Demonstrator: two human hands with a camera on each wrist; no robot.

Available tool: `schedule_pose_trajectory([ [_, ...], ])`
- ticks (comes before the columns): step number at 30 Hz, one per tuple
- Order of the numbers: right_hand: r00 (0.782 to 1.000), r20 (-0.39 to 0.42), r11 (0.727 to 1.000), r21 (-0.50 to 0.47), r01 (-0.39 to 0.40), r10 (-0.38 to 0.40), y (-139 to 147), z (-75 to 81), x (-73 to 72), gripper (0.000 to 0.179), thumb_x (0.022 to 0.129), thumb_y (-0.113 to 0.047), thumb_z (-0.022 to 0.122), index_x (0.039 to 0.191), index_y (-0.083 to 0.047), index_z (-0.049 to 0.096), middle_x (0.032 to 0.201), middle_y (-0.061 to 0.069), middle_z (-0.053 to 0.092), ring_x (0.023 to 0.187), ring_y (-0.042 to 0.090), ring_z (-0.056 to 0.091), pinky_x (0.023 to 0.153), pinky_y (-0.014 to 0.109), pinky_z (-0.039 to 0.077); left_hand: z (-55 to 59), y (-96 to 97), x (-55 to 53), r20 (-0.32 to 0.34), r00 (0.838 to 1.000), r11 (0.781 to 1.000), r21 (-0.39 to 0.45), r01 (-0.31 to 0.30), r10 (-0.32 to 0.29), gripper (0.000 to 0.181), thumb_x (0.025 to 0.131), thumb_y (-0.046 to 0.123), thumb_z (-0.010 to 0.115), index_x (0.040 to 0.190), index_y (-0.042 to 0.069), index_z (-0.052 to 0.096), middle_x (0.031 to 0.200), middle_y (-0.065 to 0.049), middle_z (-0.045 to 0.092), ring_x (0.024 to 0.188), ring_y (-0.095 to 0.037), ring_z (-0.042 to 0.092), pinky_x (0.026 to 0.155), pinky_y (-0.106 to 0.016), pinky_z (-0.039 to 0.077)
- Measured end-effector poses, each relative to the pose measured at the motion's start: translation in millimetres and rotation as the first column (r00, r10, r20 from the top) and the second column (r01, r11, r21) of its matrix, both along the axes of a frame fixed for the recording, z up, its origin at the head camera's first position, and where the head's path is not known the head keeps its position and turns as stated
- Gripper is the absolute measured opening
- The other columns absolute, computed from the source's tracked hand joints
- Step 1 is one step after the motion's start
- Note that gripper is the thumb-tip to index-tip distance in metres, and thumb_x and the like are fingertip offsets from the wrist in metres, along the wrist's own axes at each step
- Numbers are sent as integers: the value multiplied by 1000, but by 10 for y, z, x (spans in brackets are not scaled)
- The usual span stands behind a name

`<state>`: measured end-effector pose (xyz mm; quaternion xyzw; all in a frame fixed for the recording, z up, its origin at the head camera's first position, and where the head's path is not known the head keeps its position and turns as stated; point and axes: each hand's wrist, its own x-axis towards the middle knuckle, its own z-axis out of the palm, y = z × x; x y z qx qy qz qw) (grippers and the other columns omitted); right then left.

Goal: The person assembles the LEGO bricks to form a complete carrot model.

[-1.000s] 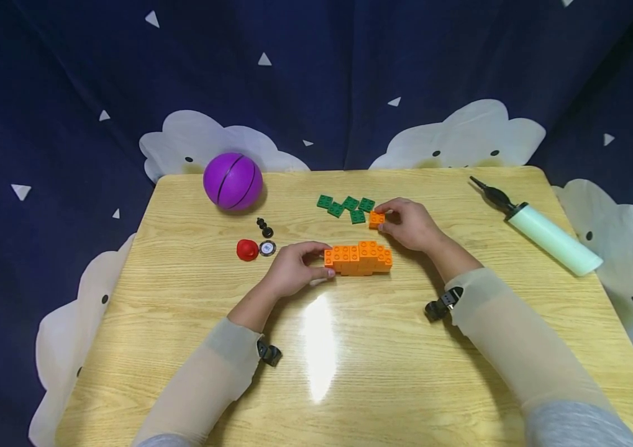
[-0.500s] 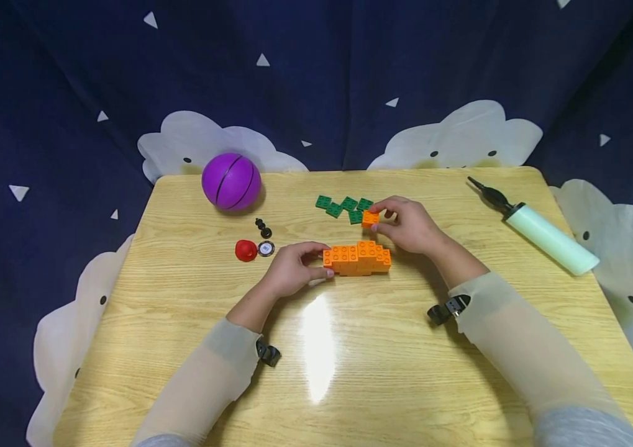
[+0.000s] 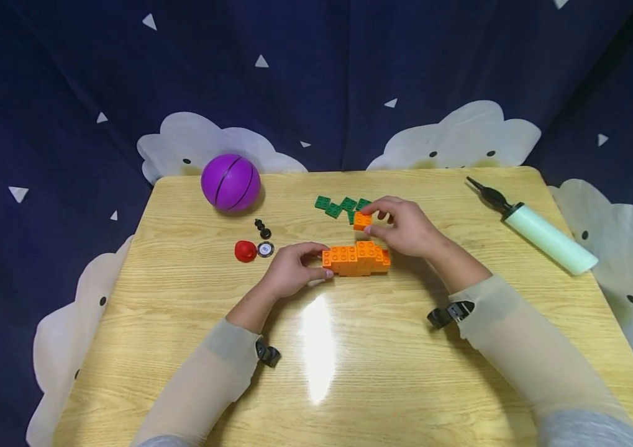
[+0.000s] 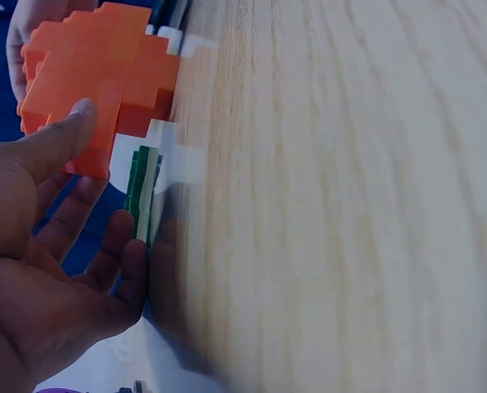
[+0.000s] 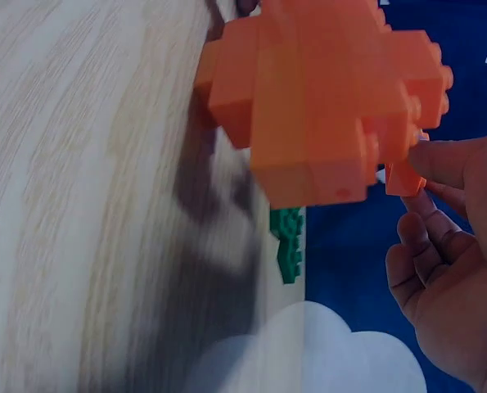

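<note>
An assembly of orange toy bricks, studs up, stands on the wooden table. My left hand grips its left end, and in the left wrist view the thumb presses its near face. Between thumb and fingertips my right hand pinches a small orange brick, held above the table just behind the assembly. In the right wrist view that brick is partly hidden by the assembly. Several green flat bricks lie behind; the pinched brick and right hand cover part of them.
A purple ball sits at the back left. Near it lie a black chess piece, a small red cap and a poker chip. A hand pump lies along the right side of the table.
My right hand has carried the small orange brick leftward, away from where it was at the right of the green bricks. My left hand keeps its grip on the assembly.
</note>
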<state>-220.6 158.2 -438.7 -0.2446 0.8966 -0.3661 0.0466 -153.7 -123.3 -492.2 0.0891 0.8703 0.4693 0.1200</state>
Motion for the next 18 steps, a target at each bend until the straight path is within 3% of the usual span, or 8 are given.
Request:
schedule_pose_trajectory([
  [18, 995, -28, 995, -30, -93, 92, -140, 239, 188, 33, 93, -19, 79, 125, -15, 72, 122, 1, 69, 101, 25, 59, 86, 42, 49, -1, 6, -3, 11, 1000, 1000, 2, -7, 7, 49, 80, 33, 92, 125, 25, 74, 125, 5, 71, 123, -20, 62, 109, -45, 45],
])
